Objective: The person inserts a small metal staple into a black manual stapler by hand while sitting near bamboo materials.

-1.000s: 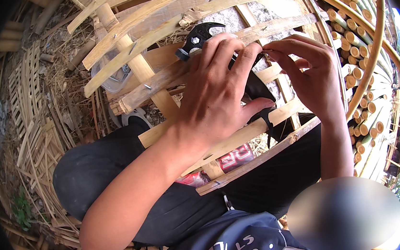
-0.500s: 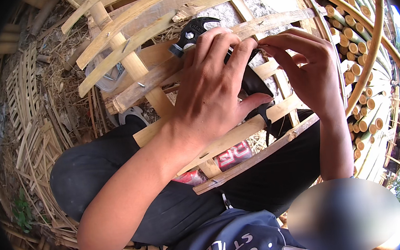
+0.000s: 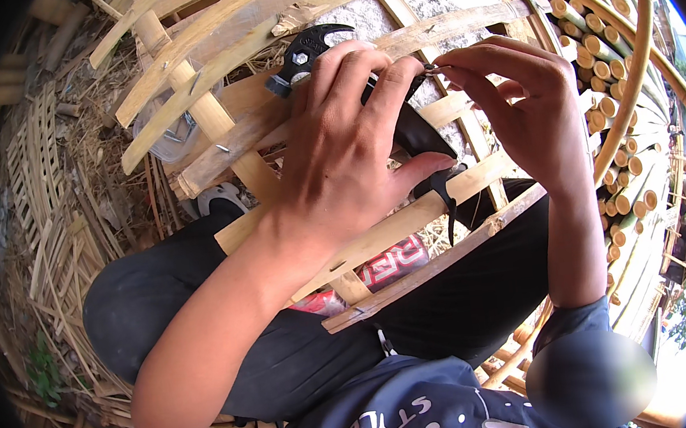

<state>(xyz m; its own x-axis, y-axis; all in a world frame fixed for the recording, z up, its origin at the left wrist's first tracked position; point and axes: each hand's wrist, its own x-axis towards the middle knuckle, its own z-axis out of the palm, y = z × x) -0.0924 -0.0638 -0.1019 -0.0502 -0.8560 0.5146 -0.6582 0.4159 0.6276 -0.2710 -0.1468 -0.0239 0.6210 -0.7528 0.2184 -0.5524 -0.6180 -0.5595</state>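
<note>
A black claw hammer [image 3: 413, 130] lies across the bamboo slat frame [image 3: 432, 199], its holed head [image 3: 295, 63] at the upper left and a strap hanging from its handle end. My left hand [image 3: 344, 135] is closed over it, thumb against the handle end, hiding the middle. My right hand [image 3: 518, 98] is closed in a pinch by the left index finger. Something small and dark shows at its fingertips, too small to name. Nails stand out of several slats, one [image 3: 224, 149] left of my left hand.
A clear plastic tub [image 3: 167, 144] holding thin metal pieces, apparently nails, sits beyond the frame's left side. Cut bamboo poles [image 3: 610, 118] are stacked at right. Beneath the near slats lies a red and dark printed package [image 3: 393, 265]. My bent legs [image 3: 152, 290] are under the frame.
The frame, hammer and left hand appear slightly farther left in the picture. My right hand keeps its pinch, and its fingertips have shifted a little left and up.
</note>
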